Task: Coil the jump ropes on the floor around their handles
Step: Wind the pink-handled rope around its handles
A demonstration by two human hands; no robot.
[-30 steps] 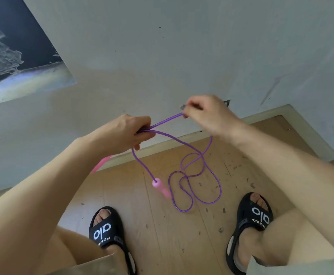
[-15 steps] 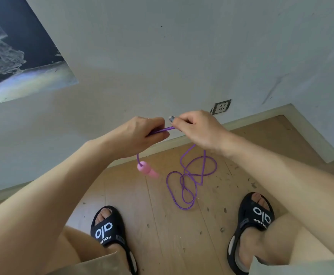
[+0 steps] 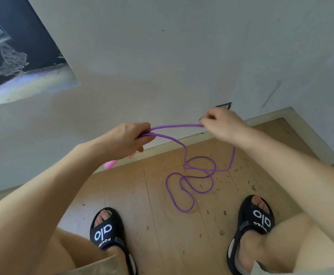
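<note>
Left hand (image 3: 129, 138): fingers curled round several strands of the purple jump rope (image 3: 190, 173); pink handle (image 3: 110, 164) juts out beneath the fist.
Right hand (image 3: 220, 124): fingertips pinched on the rope; one strand spans between the two grips.
Slack: hangs from both grips, lying in loose overlapping loops on the wooden floor (image 3: 158, 225) below them.
Sandals (image 3: 107, 230): black, flanking the loops.
</note>
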